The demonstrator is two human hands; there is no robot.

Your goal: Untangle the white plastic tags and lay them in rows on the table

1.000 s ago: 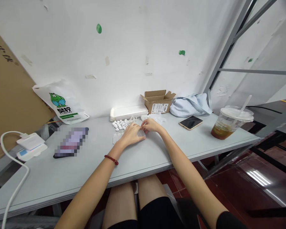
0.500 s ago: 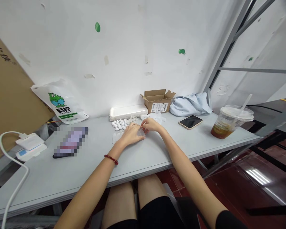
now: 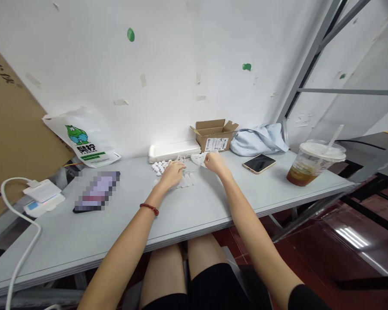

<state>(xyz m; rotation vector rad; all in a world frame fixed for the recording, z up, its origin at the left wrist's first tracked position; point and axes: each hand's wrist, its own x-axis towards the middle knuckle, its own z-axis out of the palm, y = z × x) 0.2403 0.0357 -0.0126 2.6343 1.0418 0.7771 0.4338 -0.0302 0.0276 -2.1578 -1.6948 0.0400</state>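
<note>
Our right hand (image 3: 215, 162) has drawn away from our left hand (image 3: 174, 173) since half a second ago, when the two met over the clear pieces; now a gap parts them and more of those pieces show. We keep both forearms stretched forward over the desk (image 3: 194, 215), wrists angled inward. Our left hand lies palm down with its fingers loosely outstretched and a little bent; its thumb is hidden, so we cannot tell whether it pinches anything. Our right hand is curled, knuckles up, fingers folded in, beside the crumpled clear plastic (image 3: 198, 159); we cannot tell what, if anything, it grips.

At least three clear pieces (image 3: 188, 179) lie on the desk between our hands, close by the left fingertips. Just behind our left hand is a pile of small white pieces (image 3: 160, 166), around ten in sight but too crowded for us to count exactly, with thin white strands (image 3: 180, 159) next to it.

Counting the rest, we have two phones, one at left (image 3: 98, 190) and one at right (image 3: 259, 163), one open carton (image 3: 215, 140), one printed bag (image 3: 84, 140), one pale blue pouch (image 3: 258, 141), one lidded cup (image 3: 305, 172) with one straw (image 3: 335, 135), and one red bead bracelet (image 3: 149, 208) on our left wrist.
</note>
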